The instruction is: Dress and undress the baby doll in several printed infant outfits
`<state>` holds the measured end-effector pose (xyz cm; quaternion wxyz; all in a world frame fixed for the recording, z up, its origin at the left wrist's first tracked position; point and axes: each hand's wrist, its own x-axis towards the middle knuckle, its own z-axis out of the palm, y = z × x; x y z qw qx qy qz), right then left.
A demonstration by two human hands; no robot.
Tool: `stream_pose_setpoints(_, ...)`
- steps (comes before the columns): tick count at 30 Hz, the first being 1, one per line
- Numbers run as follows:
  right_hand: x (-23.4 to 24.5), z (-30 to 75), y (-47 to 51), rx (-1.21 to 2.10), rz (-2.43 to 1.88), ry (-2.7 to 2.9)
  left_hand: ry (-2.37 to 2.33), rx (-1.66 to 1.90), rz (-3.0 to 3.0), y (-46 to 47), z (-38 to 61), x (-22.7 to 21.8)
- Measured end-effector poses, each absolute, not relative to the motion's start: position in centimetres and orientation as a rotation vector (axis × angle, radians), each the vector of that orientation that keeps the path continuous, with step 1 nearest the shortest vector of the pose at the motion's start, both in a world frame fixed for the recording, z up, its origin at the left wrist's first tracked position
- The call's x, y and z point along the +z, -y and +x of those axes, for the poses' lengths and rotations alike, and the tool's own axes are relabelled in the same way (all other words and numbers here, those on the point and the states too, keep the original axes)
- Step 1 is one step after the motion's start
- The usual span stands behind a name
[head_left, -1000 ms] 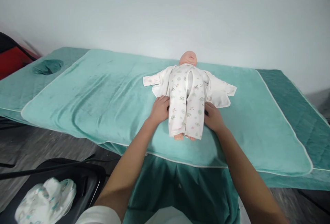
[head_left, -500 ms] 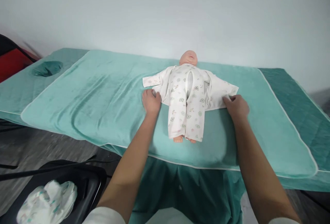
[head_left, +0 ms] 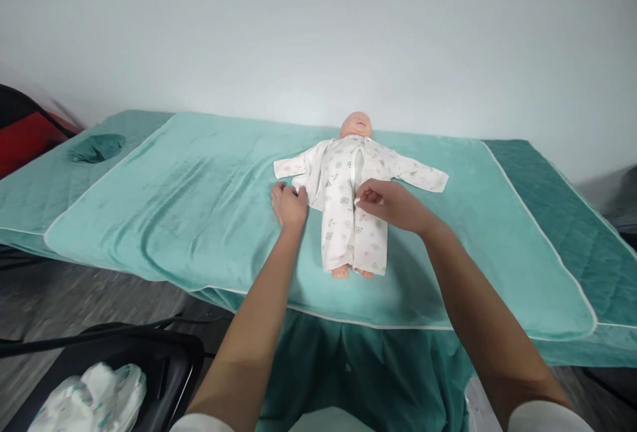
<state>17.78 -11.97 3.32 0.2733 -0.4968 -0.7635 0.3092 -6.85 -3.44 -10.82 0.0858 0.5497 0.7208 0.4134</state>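
A baby doll point(head_left: 356, 125) lies on its back, its head toward the wall. It wears white patterned pants point(head_left: 334, 236) and a white patterned baby shirt point(head_left: 382, 158) with both sleeves spread out. My right hand point(head_left: 393, 204) pinches the edge of the shirt's right flap, which is drawn across the doll's front. At the doll's left side in view, my left hand point(head_left: 289, 205) has its fingers closed on the edge of the other flap, which lies spread on the bed. The doll's feet show below the pant legs.
A green sheet point(head_left: 199, 193) with white piping covers the massage bed, which has a face hole point(head_left: 97, 148) at its left end. White printed cloths or diapers point(head_left: 94, 399) lie on a black chair point(head_left: 174, 369) at lower left. A wall stands behind the bed.
My right hand has moved left and brought the right flap across the doll's body. My left hand stays at the left flap. The camera view has tilted up slightly.
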Motion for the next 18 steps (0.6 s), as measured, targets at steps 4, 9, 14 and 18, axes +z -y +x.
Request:
stream_pose_setpoints(4,2.2,19.4,11.4,0.718,-1.363,1.762,-2.043,1.278,1.605,3.7,-7.4,-10.8)
stream_pose_setpoints(9,0.8,19.7,7.7,0.543,-1.362,1.498,-1.689,1.569,1.322,4.0,-7.3,-9.4)
stream_pose_setpoints(14,-0.3,18.7,0.3,0.329,-1.462,1.439,-1.461,1.683,1.47,5.3,-4.2,-5.2)
stream_pose_setpoints(18,-0.3,18.1,-4.2,0.295,-1.577,1.523,-0.949,1.205,2.324,6.6,-2.5,-2.5)
